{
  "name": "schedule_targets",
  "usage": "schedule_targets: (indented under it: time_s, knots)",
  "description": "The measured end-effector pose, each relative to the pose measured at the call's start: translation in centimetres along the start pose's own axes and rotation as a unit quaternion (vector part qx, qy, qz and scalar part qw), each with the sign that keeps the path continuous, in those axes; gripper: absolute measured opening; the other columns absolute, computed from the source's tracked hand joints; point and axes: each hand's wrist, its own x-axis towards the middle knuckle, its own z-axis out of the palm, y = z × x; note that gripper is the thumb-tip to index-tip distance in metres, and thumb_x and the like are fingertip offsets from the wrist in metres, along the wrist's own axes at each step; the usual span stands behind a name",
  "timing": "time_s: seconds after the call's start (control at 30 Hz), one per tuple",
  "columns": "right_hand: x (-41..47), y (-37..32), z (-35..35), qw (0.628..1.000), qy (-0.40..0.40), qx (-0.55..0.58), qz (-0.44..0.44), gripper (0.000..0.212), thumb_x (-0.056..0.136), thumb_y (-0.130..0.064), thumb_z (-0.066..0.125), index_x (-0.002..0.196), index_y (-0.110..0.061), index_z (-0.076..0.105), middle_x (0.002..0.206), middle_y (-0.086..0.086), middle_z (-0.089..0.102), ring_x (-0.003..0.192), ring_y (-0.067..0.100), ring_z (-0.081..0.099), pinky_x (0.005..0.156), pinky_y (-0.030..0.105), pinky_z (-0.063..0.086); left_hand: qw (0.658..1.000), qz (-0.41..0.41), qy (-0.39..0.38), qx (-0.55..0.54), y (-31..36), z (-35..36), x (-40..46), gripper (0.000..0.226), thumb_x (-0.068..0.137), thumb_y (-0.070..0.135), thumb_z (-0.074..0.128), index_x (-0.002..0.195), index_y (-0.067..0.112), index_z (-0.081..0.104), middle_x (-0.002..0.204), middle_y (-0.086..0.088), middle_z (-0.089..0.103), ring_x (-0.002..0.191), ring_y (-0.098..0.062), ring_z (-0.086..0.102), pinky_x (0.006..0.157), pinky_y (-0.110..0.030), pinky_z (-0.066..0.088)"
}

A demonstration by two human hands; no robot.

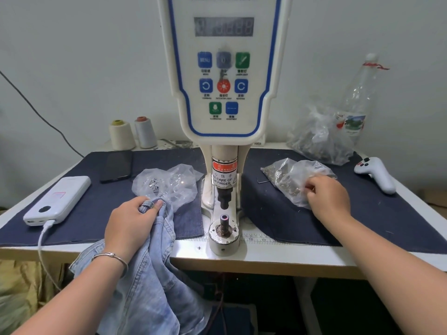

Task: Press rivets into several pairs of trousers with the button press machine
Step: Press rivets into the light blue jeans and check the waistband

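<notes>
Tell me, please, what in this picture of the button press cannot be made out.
- Head view: the machine's display is blurred; its digits cannot be read.
- The right hand's fingertips are behind its knuckles at the plastic bag, so whether it has a rivet is unclear.
- The trousers run off the bottom edge under the left hand.
- The machine's top is cut off by the upper edge.

Place: I'm looking at a small garment workshop.
Machine: a servo button machine (223,68) stands mid-bench, finger-warning label on its column.
Bench: white table (278,256) with a printed ruler strip, dark denim mats (362,213) on top.
Supplies: thread cones (121,135) by the wall, plastic bags of small metal parts (290,180).
</notes>
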Motion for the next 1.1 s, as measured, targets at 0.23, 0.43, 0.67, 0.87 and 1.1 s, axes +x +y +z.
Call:
schedule_targets:
  time_s: [0.23,0.43,0.67,0.87,1.1]
  knots:
    - [-2.7,-0.5,-1.0,0.975,0.164,0.149,0.02,0.008,0.087,-0.009,0.068,0.084,-0.003,0.073,0.086,0.011,0.072,0.081,0.032,0.064,0.085,0.043,0.042,1.0,0.0,0.0,0.002,-0.1,0.1,0.1,0.036,0.093,0.043,0.064,0.068,0.017,0.064,0.064,0.001,0.064,0.068,-0.023,0.057,0.061,-0.037,0.046]
    - [-5.5,-3.4,-3.4,0.916,0.137,0.367,0.085,0.006,0.083,-0.011,0.074,0.082,-0.016,0.074,0.075,-0.005,0.072,0.074,0.011,0.067,0.068,0.023,0.049,1.0,-0.004,-0.001,0.002,-0.2,0.1,0.1,0.04,0.093,0.044,0.063,0.063,0.019,0.061,0.059,0.002,0.063,0.064,-0.021,0.057,0.057,-0.033,0.045]
    - [-9.3,-8.2,-2.7,0.855,0.012,0.513,0.081,0.021,0.08,-0.007,0.076,0.074,-0.027,0.073,0.07,-0.008,0.073,0.067,0.003,0.068,0.063,0.009,0.048,1.0,-0.007,0.0,-0.001,-0.1,0.0,0.0,0.04,0.093,0.043,0.065,0.067,0.012,0.061,0.061,-0.001,0.062,0.067,-0.023,0.056,0.061,-0.037,0.045]
    - [-11.0,-11.6,-2.6,0.797,-0.127,0.579,0.116,0.02,0.082,-0.002,0.073,0.071,-0.019,0.076,0.071,0.005,0.074,0.067,0.015,0.069,0.068,0.024,0.056,1.0,-0.012,0.001,-0.007,-0.1,0.1,0.0,0.041,0.092,0.042,0.064,0.064,0.013,0.059,0.06,-0.001,0.061,0.066,-0.022,0.056,0.057,-0.035,0.041]
    - [-10.6,-13.2,-3.3,0.744,-0.199,0.617,0.161,0.016,0.086,0.006,0.066,0.079,-0.006,0.073,0.068,0.009,0.073,0.062,0.017,0.068,0.07,0.028,0.061,1.0,0.001,-0.001,0.0,-0.2,0.1,0.1,0.042,0.094,0.043,0.062,0.066,0.012,0.059,0.062,-0.002,0.062,0.067,-0.024,0.056,0.058,-0.036,0.042]
